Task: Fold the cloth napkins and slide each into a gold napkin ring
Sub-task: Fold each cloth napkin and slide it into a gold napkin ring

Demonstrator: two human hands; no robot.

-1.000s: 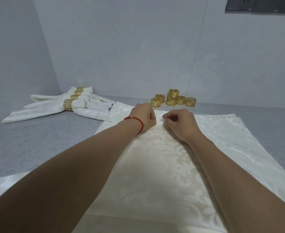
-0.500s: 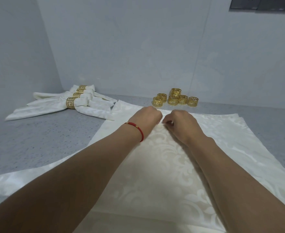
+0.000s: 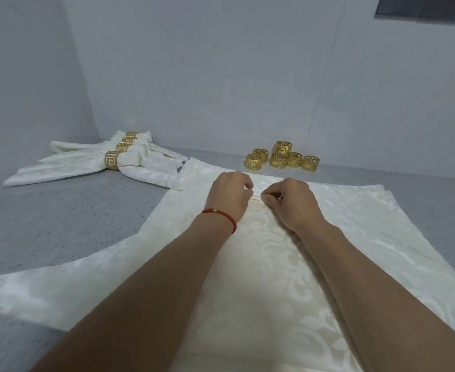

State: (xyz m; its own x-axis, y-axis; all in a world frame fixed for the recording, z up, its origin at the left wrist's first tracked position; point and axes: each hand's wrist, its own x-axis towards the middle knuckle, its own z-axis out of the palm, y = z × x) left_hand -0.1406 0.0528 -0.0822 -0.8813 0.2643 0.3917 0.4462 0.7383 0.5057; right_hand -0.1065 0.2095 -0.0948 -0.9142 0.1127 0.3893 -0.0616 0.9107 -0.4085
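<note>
I observe the left hand (image 3: 230,193) and right hand (image 3: 288,201) pinching the far edge of the cream napkin (image 3: 274,264), apparently starting a fold; 6 spare gold rings (image 3: 282,157) wait beyond.

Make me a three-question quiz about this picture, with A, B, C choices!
1. Where are the loose rings?
A. behind the hands
B. on the wrist
C. on the floor

2. What colour is the bracelet?
A. blue
B. red
C. green

3. What are the left hand and right hand doing?
A. waving
B. holding a ring
C. pinching the napkin

Answers: 1 A, they sit by the wall past the hands. 2 B, a red band circles the left wrist. 3 C, both hands' fingers curl on a cloth fold.
</note>
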